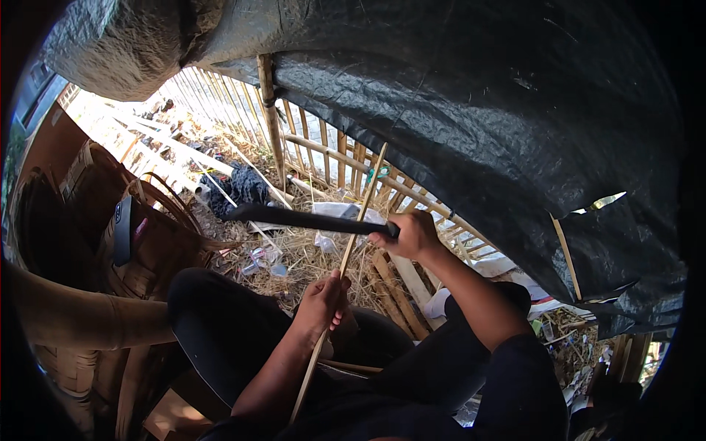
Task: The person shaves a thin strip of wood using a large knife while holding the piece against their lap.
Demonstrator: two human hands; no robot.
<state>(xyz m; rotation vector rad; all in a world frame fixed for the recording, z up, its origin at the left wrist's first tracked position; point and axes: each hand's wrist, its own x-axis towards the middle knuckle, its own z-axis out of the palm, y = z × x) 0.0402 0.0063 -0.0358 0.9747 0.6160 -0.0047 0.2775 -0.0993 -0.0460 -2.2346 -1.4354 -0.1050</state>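
Note:
My left hand (pixel 322 303) is closed around a long, thin bamboo strip (pixel 345 255). The strip slants from near my lap up and away to the right, its far end by the fence. My right hand (pixel 415 235) grips a machete (pixel 309 219) at its handle end. The dark blade points left, lies nearly level and crosses the strip a little beyond my left hand. Whether the edge touches the strip I cannot tell. My dark-trousered knees are bent on either side.
A thick bamboo pole (pixel 95 317) juts in at left. Above it a dark phone (pixel 123 231) rests against brown bamboo material. A black tarp (pixel 471 132) hangs overhead and to the right, before a bamboo fence (pixel 323 147). Straw, plastic scraps and split bamboo pieces (pixel 397 294) litter the ground.

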